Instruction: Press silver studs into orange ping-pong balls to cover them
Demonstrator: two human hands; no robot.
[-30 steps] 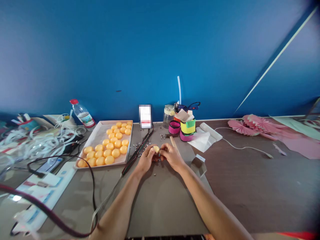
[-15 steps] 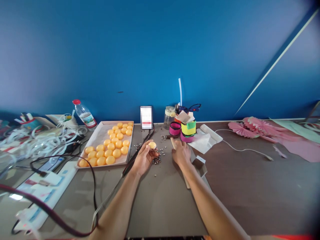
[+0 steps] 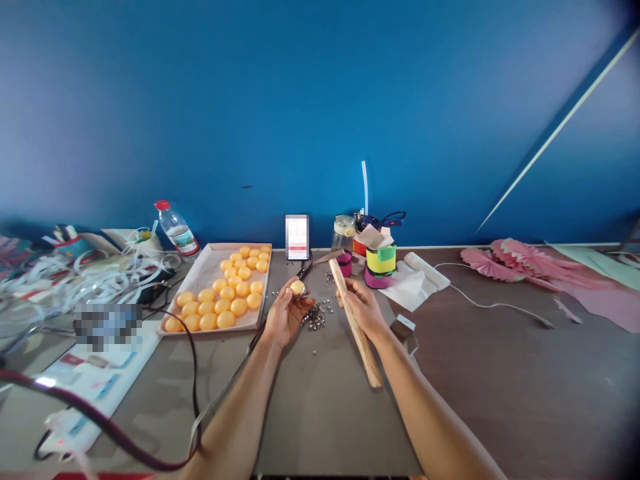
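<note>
My left hand (image 3: 285,317) is closed on a small round yellow piece (image 3: 298,288) with a shiny rim, held up between thumb and fingers. My right hand (image 3: 364,308) grips the wooden handle of a hammer (image 3: 361,343), which slants above the grey mat. Its narrow brownish head (image 3: 330,257) is slightly blurred, at the far end of the handle. A pile of small shiny metal beads (image 3: 315,317) lies between the hands. To the left, a white tray (image 3: 199,265) holds several yellow, rounded pieces (image 3: 226,320) in rows.
A phone (image 3: 297,240) stands against the blue wall. Behind my right hand are a glass jar (image 3: 343,233), magenta tape rolls and a yellow-green container (image 3: 380,260). A small open box (image 3: 404,333) sits beside my right wrist. Cables and a power strip (image 3: 117,367) crowd the left.
My right hand has lifted the hammer off the mat and drawn it slightly nearer. My left hand still holds the yellow piece, a little turned. The view has shifted slightly.
</note>
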